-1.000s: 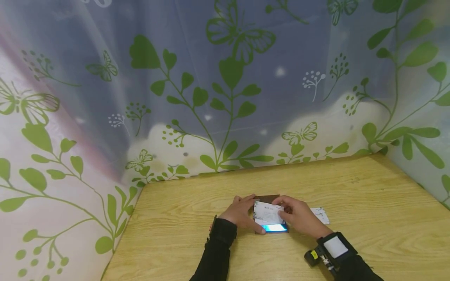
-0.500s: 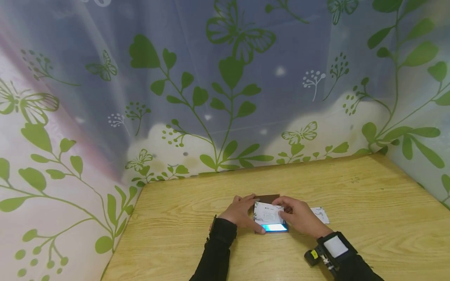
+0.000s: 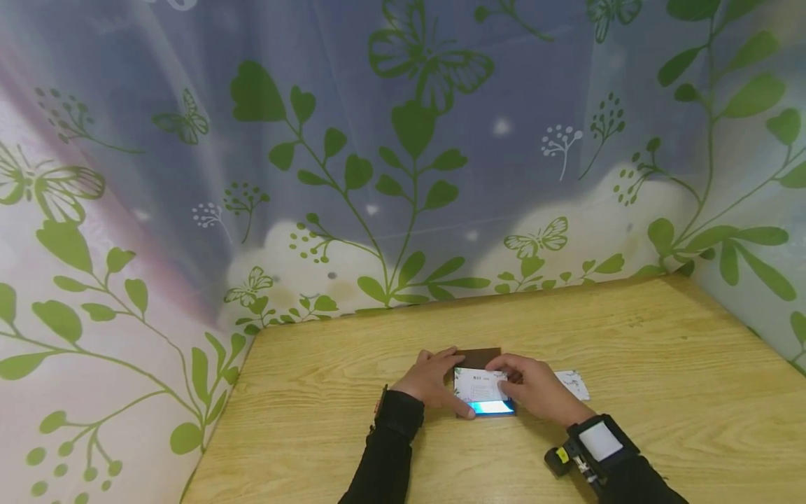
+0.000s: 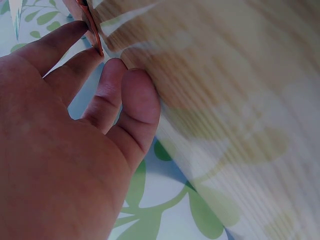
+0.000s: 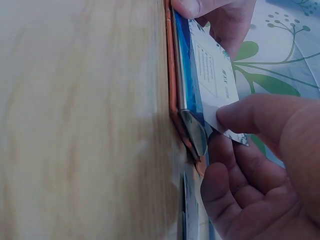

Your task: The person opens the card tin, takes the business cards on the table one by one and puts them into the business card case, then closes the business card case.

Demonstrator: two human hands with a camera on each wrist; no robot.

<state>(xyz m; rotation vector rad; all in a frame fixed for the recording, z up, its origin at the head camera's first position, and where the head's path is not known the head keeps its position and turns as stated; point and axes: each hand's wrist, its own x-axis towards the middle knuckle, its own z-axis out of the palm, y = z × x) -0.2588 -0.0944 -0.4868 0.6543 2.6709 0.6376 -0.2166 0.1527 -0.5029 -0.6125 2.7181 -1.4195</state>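
A brown card holder (image 3: 477, 357) lies opened on the table, with a bright blue-and-white card or insert (image 3: 494, 408) at its near end. Over it is a white business card (image 3: 480, 383) with printed leaves and text. My right hand (image 3: 535, 388) pinches the card at its right side; in the right wrist view the thumb lies on the face of the business card (image 5: 210, 65). My left hand (image 3: 431, 381) holds the holder by its left side, thumb at the near corner, fingers at the far part. Fingertips touch its brown edge (image 4: 95, 32) in the left wrist view.
More white leaf-printed cards (image 3: 574, 385) lie on the wooden table (image 3: 327, 392), just right of the right hand and partly behind it. A patterned curtain (image 3: 403, 175) encloses the table at the back and sides.
The business card has slid slightly toward the near end of the holder, and more of the brown far part shows. Both hands stay almost in place.
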